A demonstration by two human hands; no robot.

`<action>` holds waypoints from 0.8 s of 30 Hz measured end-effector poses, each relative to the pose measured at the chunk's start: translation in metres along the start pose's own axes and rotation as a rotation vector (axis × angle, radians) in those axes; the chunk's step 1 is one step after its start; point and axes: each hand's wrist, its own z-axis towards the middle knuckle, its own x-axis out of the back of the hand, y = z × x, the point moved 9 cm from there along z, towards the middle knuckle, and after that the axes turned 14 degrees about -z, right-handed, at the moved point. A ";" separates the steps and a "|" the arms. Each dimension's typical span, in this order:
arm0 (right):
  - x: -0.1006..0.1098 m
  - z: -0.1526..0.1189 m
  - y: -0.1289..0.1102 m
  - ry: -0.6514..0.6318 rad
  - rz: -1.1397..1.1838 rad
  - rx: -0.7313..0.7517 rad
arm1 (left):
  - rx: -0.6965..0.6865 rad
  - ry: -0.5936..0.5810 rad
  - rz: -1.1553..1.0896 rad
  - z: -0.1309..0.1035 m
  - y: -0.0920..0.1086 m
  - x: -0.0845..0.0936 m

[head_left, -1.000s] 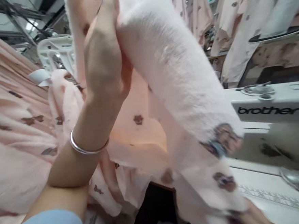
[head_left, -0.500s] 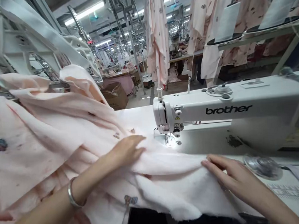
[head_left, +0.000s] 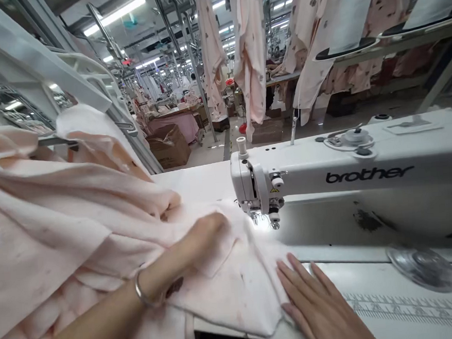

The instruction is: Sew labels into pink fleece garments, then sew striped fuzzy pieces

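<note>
One pink cloth (head_left: 239, 300) lies under the left hand (head_left: 207, 238), touching the right hand (head_left: 318, 297).

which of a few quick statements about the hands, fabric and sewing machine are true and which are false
1. The right hand has its fingers at the edge of the pale pink fabric. True.
2. The bracelet is on the right wrist. False: it is on the left wrist.
3. The sewing machine bears the word "brother". True.
4. The left hand is on top of the sewing machine. False: it is at the pale pink fabric, blurred.
5. The needle area is dark. False: it is brightly lit.
</note>
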 end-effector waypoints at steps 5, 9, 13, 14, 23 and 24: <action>-0.058 0.028 0.059 -0.259 -0.003 -0.092 | -0.212 -0.374 0.084 -0.005 0.019 -0.065; -0.088 0.044 0.089 -0.389 0.046 -0.134 | -0.080 -0.312 0.130 0.007 -0.007 -0.046; -0.092 0.053 0.090 -0.390 0.069 -0.117 | -0.023 -0.431 0.022 -0.024 0.030 -0.006; -0.091 0.055 0.090 -0.388 0.071 -0.115 | -0.066 -0.591 -0.130 -0.040 0.053 -0.005; -0.027 0.039 0.060 -0.171 0.018 -0.214 | -0.148 -0.504 -0.076 -0.022 0.050 -0.057; -0.014 0.032 0.043 -0.088 0.035 -0.215 | -0.152 -0.477 -0.052 -0.015 0.041 -0.069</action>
